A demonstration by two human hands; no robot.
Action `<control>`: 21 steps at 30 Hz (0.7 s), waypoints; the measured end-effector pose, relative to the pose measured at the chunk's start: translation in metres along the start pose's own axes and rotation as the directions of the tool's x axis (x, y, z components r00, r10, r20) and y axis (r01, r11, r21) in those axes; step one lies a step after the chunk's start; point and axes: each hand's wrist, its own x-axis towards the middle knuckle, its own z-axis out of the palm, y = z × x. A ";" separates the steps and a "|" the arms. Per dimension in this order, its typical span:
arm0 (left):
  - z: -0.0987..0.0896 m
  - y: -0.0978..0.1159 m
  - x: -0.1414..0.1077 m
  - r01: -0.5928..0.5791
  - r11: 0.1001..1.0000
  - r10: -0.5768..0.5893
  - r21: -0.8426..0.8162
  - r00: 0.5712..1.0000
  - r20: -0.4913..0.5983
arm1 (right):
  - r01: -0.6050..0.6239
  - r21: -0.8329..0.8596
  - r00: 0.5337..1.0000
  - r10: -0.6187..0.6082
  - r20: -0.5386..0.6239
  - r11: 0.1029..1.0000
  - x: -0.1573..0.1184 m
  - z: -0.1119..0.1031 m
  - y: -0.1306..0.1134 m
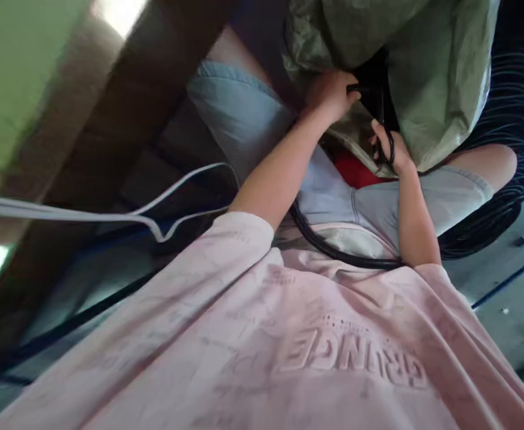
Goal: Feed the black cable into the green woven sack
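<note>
A thin black cable (pixel 392 149) is at the mouth of a grey-green sack (pixel 441 83), whose folds stand over the seated person's lap. The left hand (pixel 333 95), at the left edge of that mouth, pinches the cable between thumb and fingers; the right hand (pixel 394 149), at the lower edge, has its fingers curled with a loop of the cable around them. Something red (pixel 360 170) shows just below the sack, between the thighs. A thicker black hose (pixel 333 254) curves across the waist. On the right, a large stack of black coils (pixel 521 113) stands on the grey floor (pixel 512 257), beside the right knee. Well to the left, white cords (pixel 64 212) stretch toward the left arm.
</note>
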 end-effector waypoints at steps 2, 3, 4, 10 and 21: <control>0.002 0.001 -0.002 0.003 1.000 -0.002 0.005 1.000 -0.009 | -0.007 -0.010 1.000 0.007 -0.005 1.000 0.000 0.000 -0.001; 0.004 0.002 -0.003 0.003 1.000 -0.003 0.005 1.000 -0.014 | -0.009 -0.011 1.000 0.009 -0.006 1.000 0.001 0.000 -0.001; 0.005 0.002 -0.003 0.002 1.000 -0.002 0.005 1.000 -0.020 | -0.010 -0.009 1.000 0.010 -0.005 1.000 0.001 0.000 -0.001; 0.010 -0.002 -0.001 0.009 1.000 -0.009 -0.018 0.999 -0.050 | -0.010 0.024 1.000 0.010 0.021 1.000 0.001 -0.001 -0.001; 0.015 -0.011 0.005 0.057 0.992 -0.055 -0.113 0.998 0.022 | -0.008 -0.017 0.999 0.009 0.036 1.000 0.004 -0.002 0.005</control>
